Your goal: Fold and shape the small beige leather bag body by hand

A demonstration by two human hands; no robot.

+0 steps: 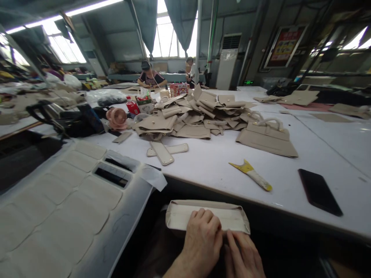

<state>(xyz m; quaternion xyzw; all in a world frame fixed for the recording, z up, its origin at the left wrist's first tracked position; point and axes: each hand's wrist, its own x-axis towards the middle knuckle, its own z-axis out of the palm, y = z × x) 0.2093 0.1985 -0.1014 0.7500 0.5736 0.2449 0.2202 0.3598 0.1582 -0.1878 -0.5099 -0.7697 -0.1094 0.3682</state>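
A beige handbag body point(176, 216) rests below the table's front edge, with its long pale flat side facing up and folded beige edges around it. My left hand point(203, 235) lies across this pale side, its fingers curled and pressed at the near edge. Close beside it, my right hand point(245, 253) grips the same near edge towards the right corner, with its thumb hidden. The lower part of the bag body is out of sight under my hands.
Loose beige bag pieces point(199, 112) are heaped on the white table point(203, 162). Nearer lie two crossed straps point(162, 153), a yellow-ended spreader point(252, 174) and a black phone point(319, 192). Flat beige panels point(63, 193) cover a surface at left. A co-worker point(152, 77) sits across.
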